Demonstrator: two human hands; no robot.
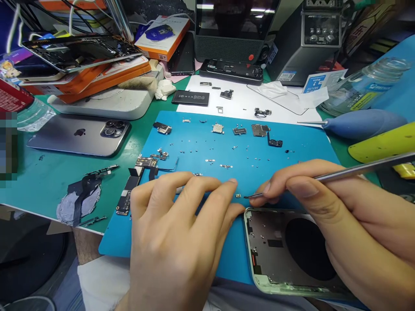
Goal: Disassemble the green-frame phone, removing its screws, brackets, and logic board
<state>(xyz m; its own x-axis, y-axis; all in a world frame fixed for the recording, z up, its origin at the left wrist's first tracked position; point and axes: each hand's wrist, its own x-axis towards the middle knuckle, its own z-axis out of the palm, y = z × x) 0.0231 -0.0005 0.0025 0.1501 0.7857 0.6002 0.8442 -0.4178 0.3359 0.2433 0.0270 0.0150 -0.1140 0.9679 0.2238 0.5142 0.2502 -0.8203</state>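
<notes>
My right hand (327, 203) is closed round slim metal tweezers (359, 167), their dark tip just right of a tiny gold-and-black part (238, 195) on the blue mat (116, 239). My left hand (181, 229) reaches over the mat with its fingers bent but apart, holding nothing I can see. Its index fingertip hovers near the tiny part, and its thumb tip is by the corner of a pale green phone housing (270, 259). That housing lies open, inside upward, partly under my right hand. Left of my left hand lies a phone logic board (125, 198), partly covered.
Small screws and brackets (226, 166) dot the mat. Behind, a black battery (190, 98) and camera modules lie on white paper (233, 113). A grey phone (78, 134) rests at left. A blue air blower (363, 123) and glass jar (363, 88) stand at right.
</notes>
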